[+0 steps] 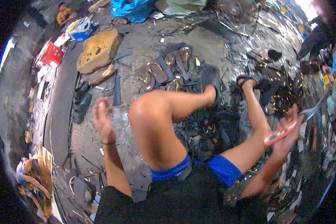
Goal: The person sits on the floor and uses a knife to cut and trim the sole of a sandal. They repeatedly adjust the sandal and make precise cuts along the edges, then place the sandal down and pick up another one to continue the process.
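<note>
My right hand (287, 136) is closed round the orange handle of a knife (314, 109), its shiny metal blade pointing up and outward to the right. Raised to the left of my bent knee, my left hand (102, 116) is open, its fingers a little blurred and nothing visible in them. Below that hand is the grey floor. Beyond my knee lie several brown sandals (157, 72) with gold-coloured trim, bunched together on the ground. Another heap of dark sandals (283, 87) with similar trim spreads beyond my right foot.
A thick yellowish block (97, 51) lies at the far left, with dark slippers (82, 98) nearer me. A red box (52, 55) and a blue-white box (81, 30) stand behind. Scraps (203, 140) cover the floor between my legs. One person (33, 179) is at lower left, another (64, 15) far left.
</note>
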The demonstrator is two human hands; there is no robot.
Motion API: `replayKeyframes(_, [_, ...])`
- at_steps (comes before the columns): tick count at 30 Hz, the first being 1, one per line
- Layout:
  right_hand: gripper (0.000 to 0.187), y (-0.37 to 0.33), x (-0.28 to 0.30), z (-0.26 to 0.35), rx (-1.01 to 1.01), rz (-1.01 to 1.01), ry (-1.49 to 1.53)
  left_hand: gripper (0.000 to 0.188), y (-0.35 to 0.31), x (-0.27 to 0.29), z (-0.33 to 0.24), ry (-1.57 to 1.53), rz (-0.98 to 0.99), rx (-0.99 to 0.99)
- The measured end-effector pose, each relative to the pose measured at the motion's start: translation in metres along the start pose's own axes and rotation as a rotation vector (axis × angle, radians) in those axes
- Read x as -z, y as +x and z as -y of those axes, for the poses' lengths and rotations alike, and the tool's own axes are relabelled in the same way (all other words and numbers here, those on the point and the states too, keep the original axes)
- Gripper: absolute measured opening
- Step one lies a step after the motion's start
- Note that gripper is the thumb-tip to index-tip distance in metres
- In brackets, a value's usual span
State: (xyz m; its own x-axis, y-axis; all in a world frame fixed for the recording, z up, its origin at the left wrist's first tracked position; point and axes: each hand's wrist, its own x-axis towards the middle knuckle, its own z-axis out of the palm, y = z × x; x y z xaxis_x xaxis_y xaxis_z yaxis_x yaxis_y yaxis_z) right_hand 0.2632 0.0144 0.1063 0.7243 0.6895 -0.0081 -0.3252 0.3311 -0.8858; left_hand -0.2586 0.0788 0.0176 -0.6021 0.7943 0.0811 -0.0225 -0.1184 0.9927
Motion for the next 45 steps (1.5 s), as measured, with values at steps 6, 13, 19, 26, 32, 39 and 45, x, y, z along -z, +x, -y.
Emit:
replayKeyframes(6, [0.044, -0.032, 0.032, -0.063, -0.290, -0.251, -0.343, 0.055, 0.076, -0.068, 0.187, 0.303, 0.162, 0.247])
replayKeyframes(13, [0.033, -0.032, 0.138, -0.092, -0.549, -0.385, -0.390, 0.111, 0.167, -0.157, 0.302, 1.190, 0.255, 0.407])
replayKeyframes(19, [0.028, -0.025, 0.147, -0.110, -0.447, -0.054, -0.559, 0.059, 0.228, -0.094, 0.311, 0.413, -0.073, 0.501])
replayKeyframes(26, [0.041, -0.048, 0.025, -0.103, -0.340, 0.145, -0.521, 0.039, 0.175, -0.140, 0.062, -0.017, 0.363, 0.332])
replayKeyframes(32, [0.035, -0.081, -0.036, -0.092, -0.136, 0.340, -0.304, 0.027, 0.077, -0.202, -0.091, -0.056, 0.792, 0.174])
replayKeyframes(39, [0.039, -0.128, 0.018, -0.088, -0.206, 0.220, -0.346, 0.033, -0.063, -0.276, -0.007, 0.071, 0.967, 0.489])
replayKeyframes(45, [0.039, -0.177, 0.096, -0.111, -0.187, 0.246, -1.086, 0.032, -0.155, -0.304, 0.129, 0.344, 0.959, 0.781])
